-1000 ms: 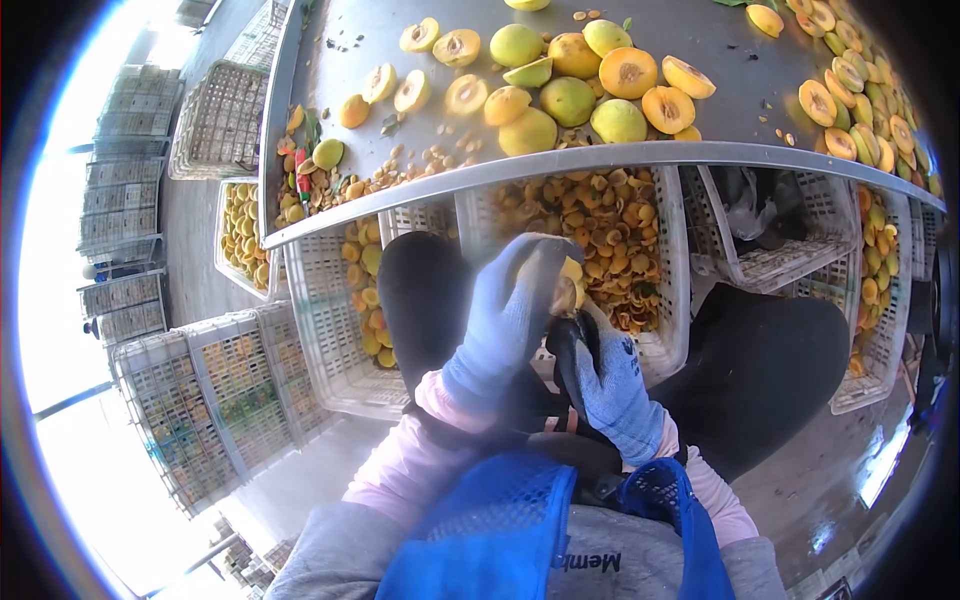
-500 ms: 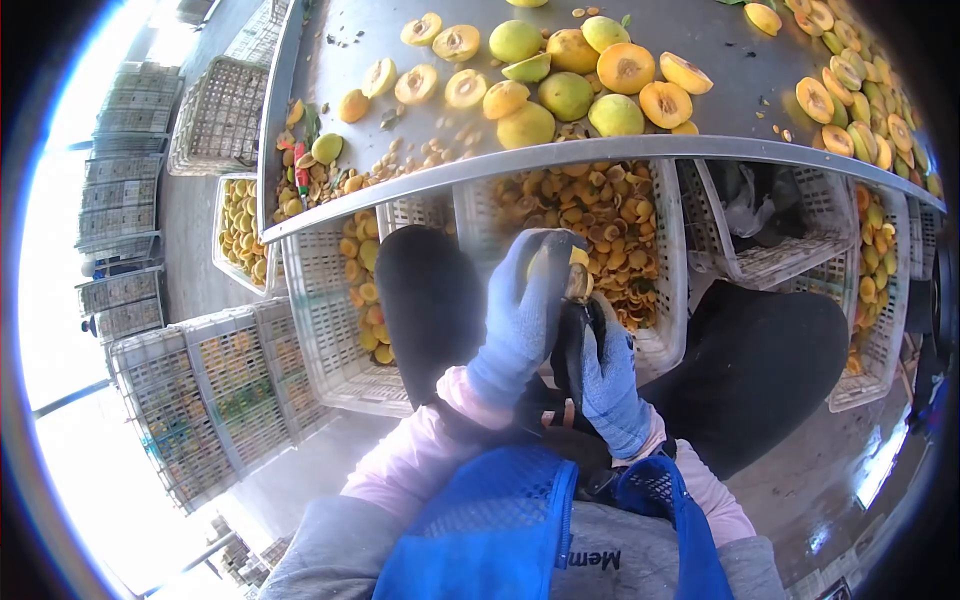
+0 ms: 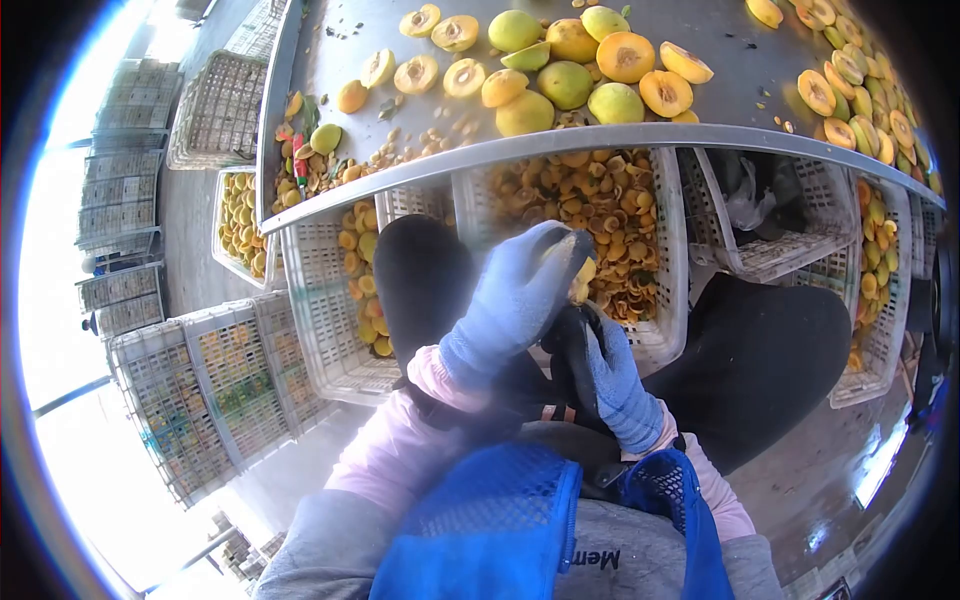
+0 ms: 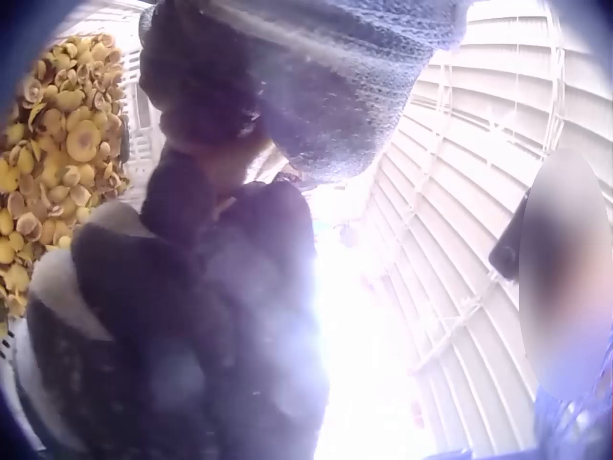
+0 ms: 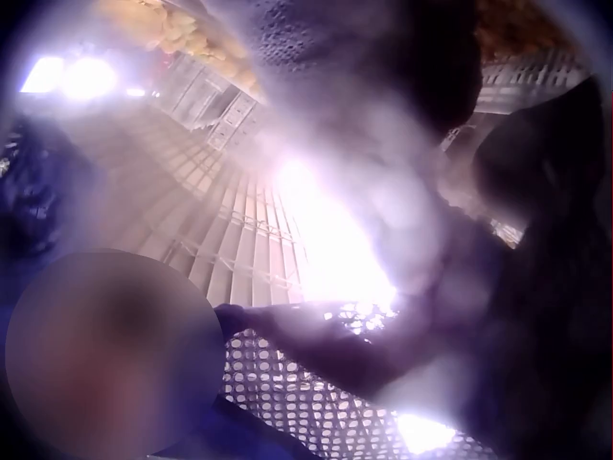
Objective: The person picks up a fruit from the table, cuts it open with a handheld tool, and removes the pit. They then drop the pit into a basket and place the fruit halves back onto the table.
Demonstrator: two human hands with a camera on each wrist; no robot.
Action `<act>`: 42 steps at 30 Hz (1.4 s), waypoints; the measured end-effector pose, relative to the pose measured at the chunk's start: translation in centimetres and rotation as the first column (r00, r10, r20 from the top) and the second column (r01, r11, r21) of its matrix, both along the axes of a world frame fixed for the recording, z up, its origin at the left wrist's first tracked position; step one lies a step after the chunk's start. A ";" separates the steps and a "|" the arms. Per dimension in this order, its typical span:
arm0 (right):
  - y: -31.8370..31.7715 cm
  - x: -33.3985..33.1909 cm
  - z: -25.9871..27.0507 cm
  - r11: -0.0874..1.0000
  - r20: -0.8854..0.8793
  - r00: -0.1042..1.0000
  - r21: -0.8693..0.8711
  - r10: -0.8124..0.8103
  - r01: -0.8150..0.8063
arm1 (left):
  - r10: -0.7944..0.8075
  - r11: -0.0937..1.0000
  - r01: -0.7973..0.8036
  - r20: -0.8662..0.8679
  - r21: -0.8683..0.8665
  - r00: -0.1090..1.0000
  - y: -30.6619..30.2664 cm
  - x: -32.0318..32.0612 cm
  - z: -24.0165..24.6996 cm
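In the head view my left hand (image 3: 507,292), in a blue glove with a dark palm, curls its fingers round a yellow peach piece (image 3: 583,281) above my lap. Only a strip of the fruit shows beside the fingers. My right hand (image 3: 618,382), gloved alike, comes up from below with its fingertips right at the fruit's lower end. Its dark palm side faces the left hand, and I cannot tell what it holds. The left wrist view shows the dark gloved fingers (image 4: 192,316) close together, with the fruit mostly hidden behind them.
A metal table (image 3: 440,160) ahead carries whole peaches (image 3: 565,85), halves (image 3: 627,57) and loose pits. Beneath its edge, a white crate (image 3: 672,270) holds many peach scraps (image 3: 610,220). Crates of peaches (image 3: 300,330) flank my knees, and stacked crates (image 3: 215,390) stand left.
The left hand has turned over the peach piece, and its brownish end, plainer half a second ago, is now largely covered. The right hand stays close below. The table sits slightly higher in view.
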State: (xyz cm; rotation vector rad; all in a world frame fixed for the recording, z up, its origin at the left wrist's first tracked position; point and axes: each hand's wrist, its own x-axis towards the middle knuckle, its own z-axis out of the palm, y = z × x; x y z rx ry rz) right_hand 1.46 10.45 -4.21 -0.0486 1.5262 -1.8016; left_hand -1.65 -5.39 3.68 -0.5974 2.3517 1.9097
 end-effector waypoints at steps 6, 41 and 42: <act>-0.2 -3.3 5.7 0.909 0.646 0.701 -0.417 0.303 -0.008 | -0.027 0.999 0.032 -0.156 0.027 0.987 0.2 0.1 -1.8; -2.8 -6.9 1.5 0.964 0.851 0.523 -0.170 0.041 0.202 | 0.252 0.893 -0.224 0.023 -0.391 0.967 -29.1 -4.0 -2.8; -2.7 -6.9 1.8 0.942 0.800 0.582 -0.290 0.143 0.168 | 0.216 0.956 -0.210 0.007 -0.206 0.976 -24.4 -3.8 -0.1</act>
